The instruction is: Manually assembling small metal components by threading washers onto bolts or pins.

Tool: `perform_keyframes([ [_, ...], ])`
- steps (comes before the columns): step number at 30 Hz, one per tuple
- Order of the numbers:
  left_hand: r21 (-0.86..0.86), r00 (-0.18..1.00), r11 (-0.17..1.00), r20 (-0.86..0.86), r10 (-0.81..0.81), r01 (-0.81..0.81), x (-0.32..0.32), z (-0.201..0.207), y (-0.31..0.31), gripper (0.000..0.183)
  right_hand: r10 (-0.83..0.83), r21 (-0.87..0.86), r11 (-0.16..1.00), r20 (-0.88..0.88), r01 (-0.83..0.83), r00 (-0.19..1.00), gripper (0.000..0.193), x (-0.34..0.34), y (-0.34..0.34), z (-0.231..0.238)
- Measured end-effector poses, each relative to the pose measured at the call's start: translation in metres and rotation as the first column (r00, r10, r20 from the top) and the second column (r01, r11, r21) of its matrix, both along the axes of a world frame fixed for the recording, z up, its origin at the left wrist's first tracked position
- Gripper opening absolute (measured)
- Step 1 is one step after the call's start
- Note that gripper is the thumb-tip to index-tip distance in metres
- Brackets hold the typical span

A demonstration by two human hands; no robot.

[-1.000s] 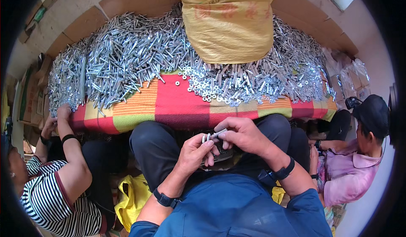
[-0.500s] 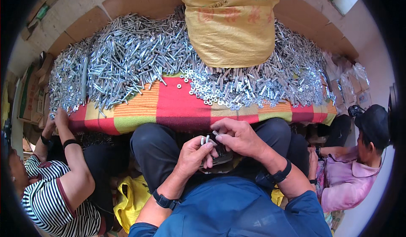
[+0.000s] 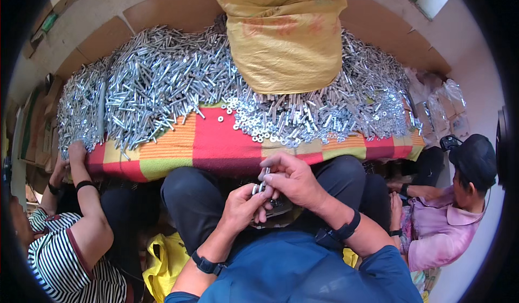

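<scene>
My left hand (image 3: pixel 243 204) is closed around a few short silvery metal rods (image 3: pixel 255 189), whose ends stick up between thumb and fingers. Pinched between the thumb and fingers of my right hand (image 3: pixel 294 183) is a slim metal rod (image 3: pixel 267 171), held upright. Its lower end meets the pieces in my left hand; whether it touches one or enters it I cannot tell. Both hands are above my lap, between my knees. Beyond them a heap of metal rods (image 3: pixel 157 81) lies on a checked blanket (image 3: pixel 221 141), with loose washers or nuts (image 3: pixel 246 120) along its near edge.
A yellow woven sack (image 3: pixel 286 49) rests on the heap. At the left, a person in a striped shirt (image 3: pixel 70 254) reaches to the heap's edge. A person in a pink shirt (image 3: pixel 446 233) sits at the right. A yellow bag (image 3: pixel 165 262) lies beside my left leg.
My right hand has moved slightly left, against my left hand, and its rod now stands upright over the pieces there. The view has shifted a little.
</scene>
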State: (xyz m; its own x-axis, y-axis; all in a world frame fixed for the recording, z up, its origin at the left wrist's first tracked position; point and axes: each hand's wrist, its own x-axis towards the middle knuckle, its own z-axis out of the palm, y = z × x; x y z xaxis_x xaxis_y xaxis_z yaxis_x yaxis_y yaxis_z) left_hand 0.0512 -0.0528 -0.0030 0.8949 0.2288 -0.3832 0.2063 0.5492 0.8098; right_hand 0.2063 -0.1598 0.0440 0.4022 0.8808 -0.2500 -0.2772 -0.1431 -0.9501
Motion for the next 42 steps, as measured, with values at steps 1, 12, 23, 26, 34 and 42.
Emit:
perform_keyframes([
  [1,0.007,1.0,1.0,-0.023,-0.001,0.001,-0.001,0.002,0.0,0.022,-0.008,0.002,1.0,0.007,0.008,1.0,0.023,0.002,-0.001,-0.001],
  [12,0.089,0.991,0.987,-0.031,-0.132,0.134,-0.001,-0.008,-0.002,0.016,0.254,-0.277,0.937,0.127,-0.212,0.959,0.012,0.023,-0.025,0.001],
  [23,-0.293,0.973,0.956,0.219,0.076,-0.009,-0.006,-0.024,-0.001,0.029,0.08,-0.01,0.996,-0.366,-0.089,0.927,0.015,0.007,-0.032,-0.023],
  [26,-0.297,0.981,0.955,0.177,0.077,-0.022,-0.006,-0.029,0.0,0.029,0.151,-0.083,0.983,-0.169,-0.166,0.974,0.017,0.012,-0.022,-0.011],
  [34,-0.092,0.983,0.984,0.088,0.161,-0.153,-0.005,-0.021,-0.002,0.028,-0.049,0.006,0.969,0.984,0.247,0.168,0.012,0.114,-0.02,-0.047],
  [42,-0.101,0.981,0.982,0.095,0.166,-0.157,-0.005,-0.019,0.0,0.028,-0.026,-0.052,0.94,0.975,0.338,0.222,0.009,0.146,-0.029,-0.048],
])
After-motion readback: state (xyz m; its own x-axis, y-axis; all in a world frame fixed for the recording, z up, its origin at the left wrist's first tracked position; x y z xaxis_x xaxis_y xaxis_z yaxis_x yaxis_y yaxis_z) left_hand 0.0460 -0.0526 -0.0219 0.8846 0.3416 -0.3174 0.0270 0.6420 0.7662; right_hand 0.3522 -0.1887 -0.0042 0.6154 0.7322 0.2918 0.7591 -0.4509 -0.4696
